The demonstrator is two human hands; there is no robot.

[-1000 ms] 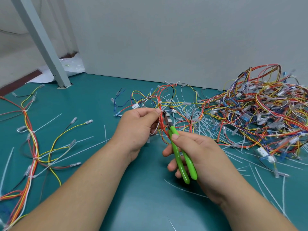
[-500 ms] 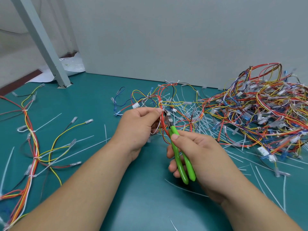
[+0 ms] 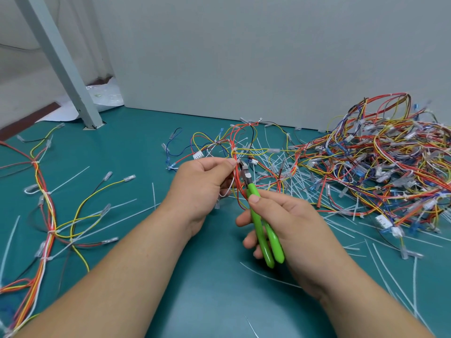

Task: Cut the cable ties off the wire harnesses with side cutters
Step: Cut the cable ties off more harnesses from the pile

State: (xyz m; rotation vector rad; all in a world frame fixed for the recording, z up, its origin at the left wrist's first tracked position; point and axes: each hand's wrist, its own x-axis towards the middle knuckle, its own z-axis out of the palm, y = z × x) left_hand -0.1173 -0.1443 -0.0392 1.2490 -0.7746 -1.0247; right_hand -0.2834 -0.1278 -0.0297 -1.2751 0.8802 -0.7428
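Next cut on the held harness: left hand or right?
Right. The right hand grips the green side cutters, whose tip sits at the wire harness just beside the left hand. The left hand pinches that harness, so it looks better left steadying it.

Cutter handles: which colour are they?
The cutter handles are bright green, clearest in the head view.

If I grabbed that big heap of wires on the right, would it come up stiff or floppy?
Probably floppy: the wire harness pile is thin wires looping and drooping every way. It would likely lift as one tangled clump, since the loops cross through each other. Loose cut cable ties at its edge might drop out.
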